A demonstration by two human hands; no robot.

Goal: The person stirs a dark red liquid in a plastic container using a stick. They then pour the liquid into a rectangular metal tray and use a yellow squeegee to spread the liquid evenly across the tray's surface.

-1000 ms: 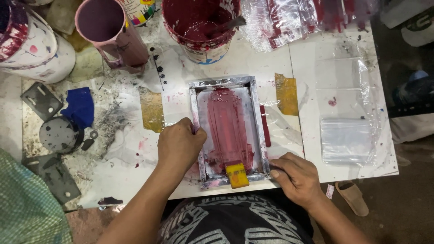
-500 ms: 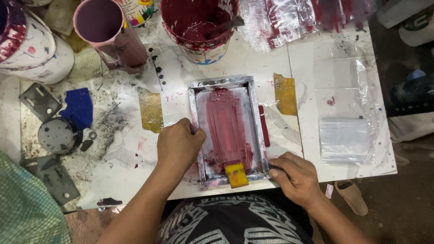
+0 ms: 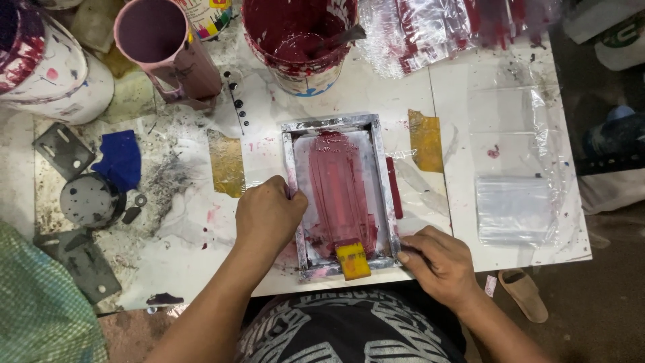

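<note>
1. Red ink coats the mesh of a small metal-framed printing screen [image 3: 339,195] that lies flat on the white, paint-spattered counter [image 3: 201,269] in the head view, near its front edge.
2. At the frame's left rail the left hand [image 3: 269,215] is closed, fingers curled over the rail and gripping it.
3. At the frame's front right corner the right hand [image 3: 437,262] rests with its fingers bent, fingertips pressed to the corner; how firmly it grips cannot be told.
4. Between the two hands, a yellow squeegee [image 3: 353,260] lies on the frame's near end, its tip poking over the front rail, touched by neither hand.
5. Strips of tan tape [image 3: 426,140] sit on the counter on both sides of the frame.
6. Behind the frame stands a bucket of red ink [image 3: 295,40] with a stirring tool in it, and left of that a pink cup [image 3: 164,47].
7. Well to the right lies a stack of clear plastic bags [image 3: 514,208].
8. Far left, a blue scrap [image 3: 121,161] sits beside grey metal parts.
</note>
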